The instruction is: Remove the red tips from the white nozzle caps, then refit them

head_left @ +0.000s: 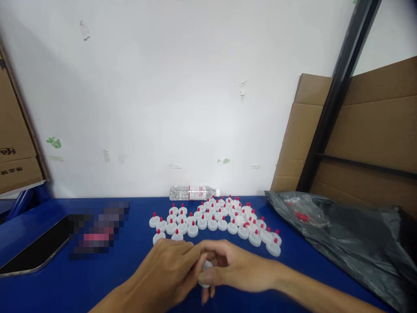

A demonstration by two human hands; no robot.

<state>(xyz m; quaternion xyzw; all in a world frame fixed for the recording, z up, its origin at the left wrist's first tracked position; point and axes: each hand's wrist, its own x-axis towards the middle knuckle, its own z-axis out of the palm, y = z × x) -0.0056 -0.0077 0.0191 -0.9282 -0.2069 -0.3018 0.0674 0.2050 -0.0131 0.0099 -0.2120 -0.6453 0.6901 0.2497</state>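
A small white plastic cap [206,278] is pinched between the thumb and fingers of my right hand [237,267], low in the middle of the head view. My left hand [166,269] is closed right beside it, its fingers pressed together against the cap's left side and the right fingers. Whatever the left fingertips grip is hidden behind the hand. Just beyond both hands, several round white caps with red tips [212,224] stand upright on the blue table [130,278] in a loose, spread group.
A clear bottle with a red and white label [195,192] lies against the wall. At the left are a dark phone-like slab [35,245] and a pixelated item [100,230]. A grey plastic bag [342,243] holding small red pieces [302,216] covers the right side, near cardboard [293,143].
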